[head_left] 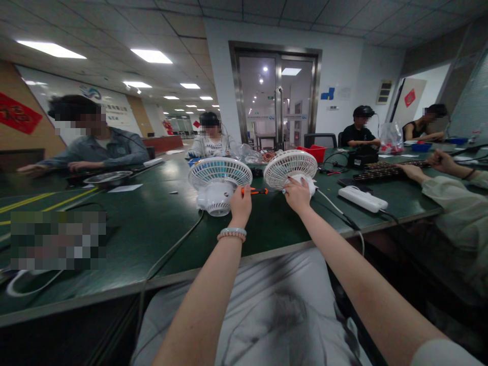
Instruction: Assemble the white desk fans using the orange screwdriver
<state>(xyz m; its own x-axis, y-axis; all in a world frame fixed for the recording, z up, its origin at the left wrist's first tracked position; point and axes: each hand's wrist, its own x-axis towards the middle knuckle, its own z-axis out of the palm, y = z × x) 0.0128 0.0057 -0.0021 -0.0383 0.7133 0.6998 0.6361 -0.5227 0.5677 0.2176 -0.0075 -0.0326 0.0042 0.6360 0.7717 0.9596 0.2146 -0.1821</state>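
My left hand (241,207) is closed around a small orange-and-black screwdriver (260,191), which points right toward the other fan. Just left of that hand a white fan (213,195) stands on the dark green table, its motor housing facing me and its round grille behind. A second white fan (284,169) is tilted on the table to the right. On the back of this fan lies my right hand (298,195), its fingers gripping the housing. The screwdriver's tip cannot be made out clearly.
A white power strip (362,199) lies right of the fans, near a neighbour's sleeve and hands. Cords cross the table edge (267,253). A red bin (316,153), plastic bags (244,152) and other seated people are farther back. A metal dish (109,177) sits left.
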